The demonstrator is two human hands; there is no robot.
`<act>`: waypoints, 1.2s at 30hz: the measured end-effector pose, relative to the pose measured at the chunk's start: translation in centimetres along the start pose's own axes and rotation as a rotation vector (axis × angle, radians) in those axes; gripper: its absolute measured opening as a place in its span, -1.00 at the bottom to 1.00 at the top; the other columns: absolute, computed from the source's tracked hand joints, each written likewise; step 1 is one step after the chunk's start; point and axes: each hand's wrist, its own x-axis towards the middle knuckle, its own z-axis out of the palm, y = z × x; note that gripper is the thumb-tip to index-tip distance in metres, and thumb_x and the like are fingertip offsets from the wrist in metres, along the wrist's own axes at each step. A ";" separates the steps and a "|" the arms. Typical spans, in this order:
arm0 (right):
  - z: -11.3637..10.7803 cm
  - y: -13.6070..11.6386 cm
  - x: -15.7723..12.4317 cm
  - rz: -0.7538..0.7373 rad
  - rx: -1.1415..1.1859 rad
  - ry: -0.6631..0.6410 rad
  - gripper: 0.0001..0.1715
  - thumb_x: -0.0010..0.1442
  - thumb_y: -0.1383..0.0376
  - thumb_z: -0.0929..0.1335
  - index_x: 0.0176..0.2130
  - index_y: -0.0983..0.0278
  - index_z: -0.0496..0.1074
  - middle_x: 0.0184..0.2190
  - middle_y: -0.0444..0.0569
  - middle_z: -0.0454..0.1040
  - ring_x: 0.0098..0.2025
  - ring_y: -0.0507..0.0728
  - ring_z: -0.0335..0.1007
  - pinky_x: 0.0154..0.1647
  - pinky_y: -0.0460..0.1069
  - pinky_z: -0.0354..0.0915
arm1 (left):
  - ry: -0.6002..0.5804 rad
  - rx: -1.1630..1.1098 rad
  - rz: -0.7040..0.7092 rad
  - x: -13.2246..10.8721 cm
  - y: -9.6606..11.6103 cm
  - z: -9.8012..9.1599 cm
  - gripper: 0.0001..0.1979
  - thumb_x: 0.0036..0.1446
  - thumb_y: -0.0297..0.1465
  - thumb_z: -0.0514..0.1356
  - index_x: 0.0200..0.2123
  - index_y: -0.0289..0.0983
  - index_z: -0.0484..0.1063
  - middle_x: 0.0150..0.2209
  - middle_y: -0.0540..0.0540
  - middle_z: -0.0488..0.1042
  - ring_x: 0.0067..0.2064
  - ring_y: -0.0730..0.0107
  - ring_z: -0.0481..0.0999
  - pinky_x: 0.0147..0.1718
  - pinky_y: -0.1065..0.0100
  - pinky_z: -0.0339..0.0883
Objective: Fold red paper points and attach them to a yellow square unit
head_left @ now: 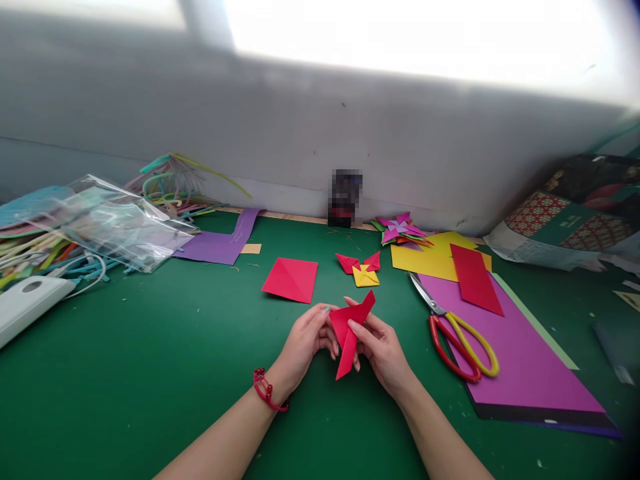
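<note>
A folded red paper [347,327] with pointed arms is held up in front of me, over the table. My right hand [385,350] pinches it, thumb on the near face and fingers behind. My left hand [306,341] is closed at its left corner, thumb and index fingertip at the edge, the other fingers curled below. Beyond my hands lies a creased red paper square [293,279]. To its right sits a small folded piece [366,275], yellow with two red pointed flaps.
Scissors [450,327] with red and yellow handles lie on stacked purple paper [530,360] at right. Yellow sheets [425,252], a red strip [475,277] and folded paper stars [399,227] lie behind. A clear bag [125,223], pipe cleaners and a white device [33,303] crowd the left.
</note>
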 end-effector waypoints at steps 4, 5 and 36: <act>-0.1 -0.2 -0.2 0.005 -0.078 -0.016 -0.40 0.09 0.19 0.29 0.11 0.28 0.15 -0.70 -0.20 0.30 -0.73 -0.06 0.09 -0.76 -0.17 0.05 | -0.024 0.121 -0.013 -0.1 0.1 0.3 -0.76 0.02 -0.23 0.12 -0.34 -0.30 0.28 -0.56 0.00 0.39 -0.56 0.46 0.40 -0.56 0.46 0.23; -0.1 -0.3 -0.3 0.011 -0.087 -0.034 -0.37 0.08 0.19 0.30 0.12 0.28 0.12 -0.72 -0.22 0.29 -0.74 -0.07 0.05 -0.76 -0.17 0.01 | -0.030 0.136 -0.024 -0.2 0.1 0.3 -0.75 0.00 -0.23 0.13 -0.36 -0.30 0.28 -0.56 0.00 0.39 -0.56 0.46 0.40 -0.57 0.46 0.23; -2.1 -0.3 -0.3 -0.644 -0.888 -0.062 -0.66 0.13 0.42 0.24 -0.16 0.08 0.43 -0.19 -0.06 0.42 -0.16 0.11 0.32 -0.18 0.01 0.30 | 0.106 0.091 0.049 0.4 0.6 -0.8 -0.81 -0.02 -0.31 0.19 -0.41 -0.31 0.28 -0.46 0.02 0.41 -0.42 0.49 0.40 -0.39 0.45 0.28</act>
